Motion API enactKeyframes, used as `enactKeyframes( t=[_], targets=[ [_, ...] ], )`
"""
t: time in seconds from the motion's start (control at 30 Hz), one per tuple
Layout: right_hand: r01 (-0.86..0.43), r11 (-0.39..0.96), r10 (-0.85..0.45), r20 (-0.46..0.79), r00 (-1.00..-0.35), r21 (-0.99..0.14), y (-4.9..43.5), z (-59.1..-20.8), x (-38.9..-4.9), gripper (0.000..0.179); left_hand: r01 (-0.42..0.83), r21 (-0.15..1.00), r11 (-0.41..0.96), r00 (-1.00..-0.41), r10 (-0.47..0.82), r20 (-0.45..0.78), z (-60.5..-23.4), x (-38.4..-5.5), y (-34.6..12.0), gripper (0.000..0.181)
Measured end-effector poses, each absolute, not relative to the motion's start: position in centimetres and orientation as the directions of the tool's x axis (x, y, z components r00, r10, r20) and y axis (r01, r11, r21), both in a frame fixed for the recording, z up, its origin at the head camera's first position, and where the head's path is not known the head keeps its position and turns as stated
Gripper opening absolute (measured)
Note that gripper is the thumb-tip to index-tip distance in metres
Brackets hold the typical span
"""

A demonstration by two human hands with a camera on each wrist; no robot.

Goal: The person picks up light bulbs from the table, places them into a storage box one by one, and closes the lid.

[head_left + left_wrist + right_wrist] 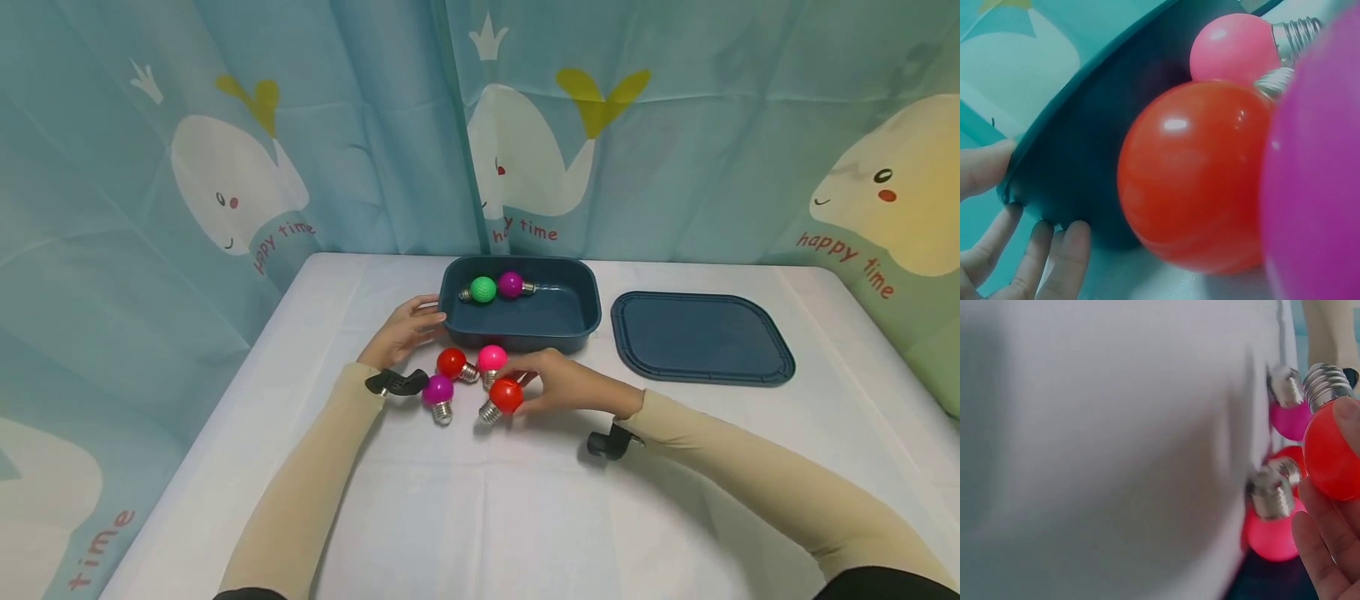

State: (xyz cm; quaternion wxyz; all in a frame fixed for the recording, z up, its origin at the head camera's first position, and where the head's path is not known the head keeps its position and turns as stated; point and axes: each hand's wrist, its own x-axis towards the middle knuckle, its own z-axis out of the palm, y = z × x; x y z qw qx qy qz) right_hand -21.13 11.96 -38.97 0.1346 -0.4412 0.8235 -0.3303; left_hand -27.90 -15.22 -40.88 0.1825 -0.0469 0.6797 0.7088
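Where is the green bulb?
In the head view, the green bulb lies inside the blue tray, at its back left, touching the purple bulb on its right.

"happy time" in red letters on the whale-patterned curtain (360, 125), several times over

A: Which items are cropped in the wrist views?
B: The purple bulb (1316, 175) exceeds the right edge; the red bulb (1332, 453), likewise.
A: Focus?
B: Table surface (1104, 450) blurred.
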Motion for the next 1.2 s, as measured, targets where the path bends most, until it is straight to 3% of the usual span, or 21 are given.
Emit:
enactKeyframes(
  t=[0.27,0.7,1.2],
  targets=[
    [-0.659,0.418,-0.784,0.119,-0.61,-0.625,13.1,-36.9,-21.6,0.047,-0.333,0.943,0.006,-0.927,0.184,-0.328,-40.8,-27.8,-15.1,0.056],
    [-0.691,0.417,-0.773,0.169,-0.611,-0.591,14.2,-33.7,-22.3,0.047,-0.336,0.942,-0.002,-0.926,0.185,-0.33,-40.7,-27.7,-15.1,0.057],
    [-0.661,0.53,-0.686,0.19,-0.703,-0.531,15.9,-30.8,-23.8,0.05,-0.344,0.939,0.012,-0.925,0.168,-0.341,-40.7,-27.8,-15.0,0.057]
  ],
)
